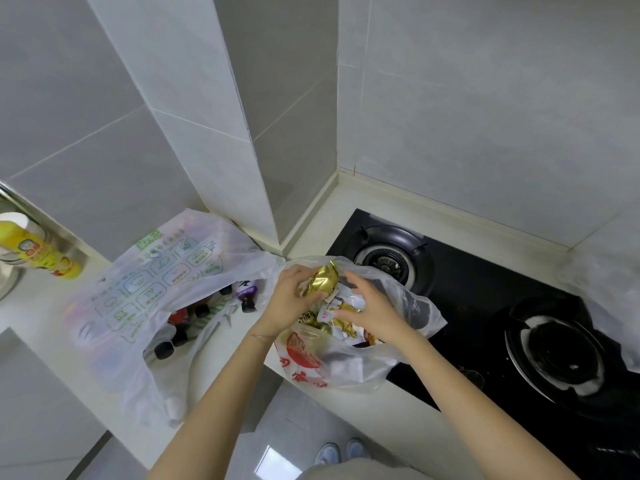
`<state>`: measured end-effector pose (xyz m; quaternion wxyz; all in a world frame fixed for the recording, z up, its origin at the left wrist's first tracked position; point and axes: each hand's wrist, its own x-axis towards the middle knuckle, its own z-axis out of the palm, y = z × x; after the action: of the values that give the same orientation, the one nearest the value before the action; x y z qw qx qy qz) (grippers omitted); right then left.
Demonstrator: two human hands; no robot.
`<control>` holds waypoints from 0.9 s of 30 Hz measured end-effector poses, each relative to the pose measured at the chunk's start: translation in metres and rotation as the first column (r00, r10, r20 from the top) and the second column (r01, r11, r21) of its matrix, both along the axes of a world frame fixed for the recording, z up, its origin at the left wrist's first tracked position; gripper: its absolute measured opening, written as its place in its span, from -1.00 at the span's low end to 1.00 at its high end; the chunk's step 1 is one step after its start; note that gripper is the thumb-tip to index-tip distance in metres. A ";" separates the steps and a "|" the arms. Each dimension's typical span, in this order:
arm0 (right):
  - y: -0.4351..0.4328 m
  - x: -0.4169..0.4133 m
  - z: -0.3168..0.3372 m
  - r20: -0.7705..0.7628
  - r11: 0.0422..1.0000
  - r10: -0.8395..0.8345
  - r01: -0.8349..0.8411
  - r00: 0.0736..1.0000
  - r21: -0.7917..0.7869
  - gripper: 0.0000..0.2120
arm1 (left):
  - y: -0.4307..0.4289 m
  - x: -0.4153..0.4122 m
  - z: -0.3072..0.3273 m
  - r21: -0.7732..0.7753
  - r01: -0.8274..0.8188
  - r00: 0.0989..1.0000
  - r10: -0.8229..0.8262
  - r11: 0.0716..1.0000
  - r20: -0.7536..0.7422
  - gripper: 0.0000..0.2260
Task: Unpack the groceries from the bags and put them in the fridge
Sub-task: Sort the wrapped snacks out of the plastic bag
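Two plastic bags stand on the white counter. The right bag, with red print, holds several small gold and white packets. My left hand grips a crumpled gold packet just above that bag's mouth. My right hand reaches into the bag with fingers curled over the packets; whether it holds one is hidden. The left bag, with green print, lies open and shows several dark-capped bottles. No fridge is in view.
A black two-burner gas hob lies right of the bags, the right bag partly on it. A yellow bottle and a metal pot stand at the far left. Grey tiled walls form a corner behind. The counter edge runs below my arms.
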<state>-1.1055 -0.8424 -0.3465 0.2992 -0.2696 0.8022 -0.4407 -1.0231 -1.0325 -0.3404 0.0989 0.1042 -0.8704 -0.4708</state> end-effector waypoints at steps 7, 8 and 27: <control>-0.007 0.019 0.012 0.243 0.986 -0.001 0.041 0.970 -0.160 -0.26 | 0.019 0.027 0.022 0.449 -0.055 0.996 0.019 0.892 0.084 -0.81; -0.007 0.021 0.011 0.254 0.984 -0.030 0.073 0.967 -0.164 -0.33 | 0.021 0.029 0.022 0.488 -0.080 0.995 0.039 0.869 0.094 -0.82; -0.037 0.029 -0.029 -0.069 0.966 0.120 -0.100 0.990 0.238 -0.52 | -0.006 0.071 -0.009 0.002 -0.221 0.907 0.205 0.975 0.367 -0.75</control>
<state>-1.0763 -0.8789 -0.3754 0.3195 -0.2946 0.8439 -0.3145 -0.9525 -1.0388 -0.3490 -0.0160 0.2861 -0.8466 -0.4485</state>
